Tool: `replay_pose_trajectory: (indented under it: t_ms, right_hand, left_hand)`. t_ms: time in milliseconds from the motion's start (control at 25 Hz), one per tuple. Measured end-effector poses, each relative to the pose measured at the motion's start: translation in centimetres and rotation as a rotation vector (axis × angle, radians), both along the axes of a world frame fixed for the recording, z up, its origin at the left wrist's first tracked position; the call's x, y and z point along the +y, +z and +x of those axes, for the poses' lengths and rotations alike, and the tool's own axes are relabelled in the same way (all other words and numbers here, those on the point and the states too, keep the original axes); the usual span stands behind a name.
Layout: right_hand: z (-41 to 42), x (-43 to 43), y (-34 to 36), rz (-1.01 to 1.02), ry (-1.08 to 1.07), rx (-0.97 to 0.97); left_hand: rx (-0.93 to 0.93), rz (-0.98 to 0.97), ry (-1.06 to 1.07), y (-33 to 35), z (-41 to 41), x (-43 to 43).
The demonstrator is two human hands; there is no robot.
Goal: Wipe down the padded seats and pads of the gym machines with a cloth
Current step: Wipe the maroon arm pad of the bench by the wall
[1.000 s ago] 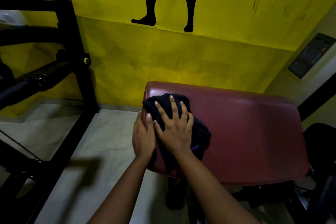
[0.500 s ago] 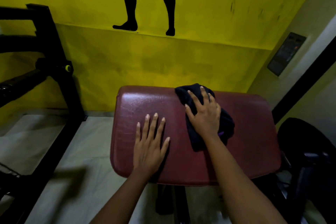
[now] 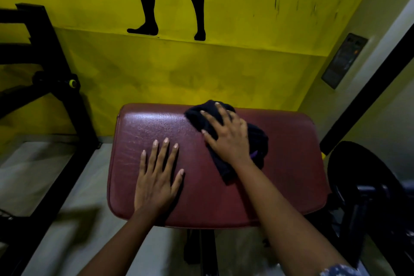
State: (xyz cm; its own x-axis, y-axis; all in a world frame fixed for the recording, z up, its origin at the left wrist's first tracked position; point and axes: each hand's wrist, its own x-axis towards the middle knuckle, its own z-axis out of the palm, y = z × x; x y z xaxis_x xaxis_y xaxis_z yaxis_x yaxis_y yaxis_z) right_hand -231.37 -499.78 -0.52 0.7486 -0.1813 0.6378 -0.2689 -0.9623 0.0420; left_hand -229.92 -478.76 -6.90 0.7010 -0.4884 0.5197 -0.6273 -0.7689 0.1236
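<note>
Currently right hand (image 3: pixel 228 141) fingers splayed flat, pressing cloth (image 3: pixel 258 141) under them onto pad (image 3: pixel 291 163); left hand (image 3: pixel 156 179) fingers splayed, empty, just left.

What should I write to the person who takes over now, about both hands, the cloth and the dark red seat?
Left hand: open, flat on the near left part of the maroon padded seat.
Right hand: open and spread, pressing the dark cloth onto the seat's far middle.
Done: in the last second the cloth went from the far left corner to here, so that far strip is likely wiped.
Left: the right side and the near part of this seat, then the other machines' pads.
</note>
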Motion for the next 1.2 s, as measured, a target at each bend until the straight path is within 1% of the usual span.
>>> replay_pose_trajectory:
  t_ms: [80, 160, 240, 280, 320, 360, 400, 480, 520, 560, 640, 760, 840, 880, 920, 960, 1040, 1080, 1120, 1200]
  right_hand:
    - [-1.9, -3.8, 0.6, 0.086, -0.127, -0.01]
    - [-4.4, -5.5, 0.1, 0.253, -0.283, -0.083]
    - [-5.9, -3.3, -1.7, 0.455, -0.517, -0.159]
    - [-6.5, -1.1, -2.8, 0.47, -0.563, -0.202]
    - [-7.0, 1.3, -4.0, 0.415, -0.529, -0.23]
    - [-7.9, 3.3, -5.2, 0.329, -0.427, -0.191]
    - [-9.1, 4.3, -6.4, 0.232, -0.288, -0.112]
    - [-11.2, 2.3, -7.1, 0.057, -0.02, 0.012]
    - [-11.9, 0.0, -6.7, 0.018, 0.047, 0.028]
    - [-12.5, -2.4, -6.5, 0.004, 0.044, 0.025]
    - [-13.3, -7.2, -5.6, 0.036, -0.109, -0.006]
    - [-13.7, -14.0, -3.1, 0.248, -0.352, -0.026]
    - [-12.5, -14.5, -2.1, 0.375, -0.496, -0.083]
    - [-11.7, -13.1, -1.9, 0.361, -0.511, -0.119]
    - [-10.7, -11.0, -2.2, 0.296, -0.462, -0.148]
    - [-9.8, -8.6, -2.7, 0.213, -0.355, -0.132]
    - [-8.5, -5.4, -3.0, 0.089, -0.11, -0.021]
    - [-7.7, -5.5, -2.4, 0.062, -0.018, 0.022]
    - [-7.0, -6.7, -1.4, 0.062, 0.024, 0.048]
    - [-6.3, -10.1, 0.0, 0.087, -0.033, 0.038]
  left_hand:
    - [0.007, 0.013, 0.005, 0.1, -0.2, -0.1]
    - [0.022, 0.026, -0.001, 0.3, -0.1, -0.1]
    - [0.037, 0.013, -0.006, 0.4, -0.1, -0.1]
    - [0.05, -0.013, -0.008, 0.5, -0.3, -0.2]
    - [0.066, -0.052, -0.014, 0.5, -0.6, -0.5]
    - [0.081, -0.092, -0.026, 0.5, -1.1, -1.0]
    - [0.089, -0.121, -0.045, 0.5, -1.8, -1.9]
    - [0.09, -0.132, -0.096, 0.5, -3.2, -4.3]
    - [0.086, -0.122, -0.123, 0.6, -3.8, -5.9]
    - [0.077, -0.107, -0.147, 0.7, -4.4, -7.5]
    - [0.042, -0.054, -0.157, 0.9, -5.1, -10.1]
    - [0.004, 0.029, -0.089, 0.5, -6.1, -12.1]
    - [-0.005, 0.054, -0.061, 0.2, -6.4, -12.2]
    - [-0.01, 0.063, -0.053, 0.2, -6.4, -12.2]
    - [-0.015, 0.069, -0.046, 0.1, -6.3, -12.2]
    - [-0.015, 0.074, -0.045, 0.0, -6.2, -12.2]
    - [-0.014, 0.09, -0.047, -0.1, -6.2, -12.2]
    - [-0.019, 0.097, -0.046, -0.1, -6.2, -12.2]
    - [-0.022, 0.099, -0.047, -0.1, -6.2, -12.1]
    - [-0.018, 0.081, -0.053, 0.0, -6.3, -12.1]
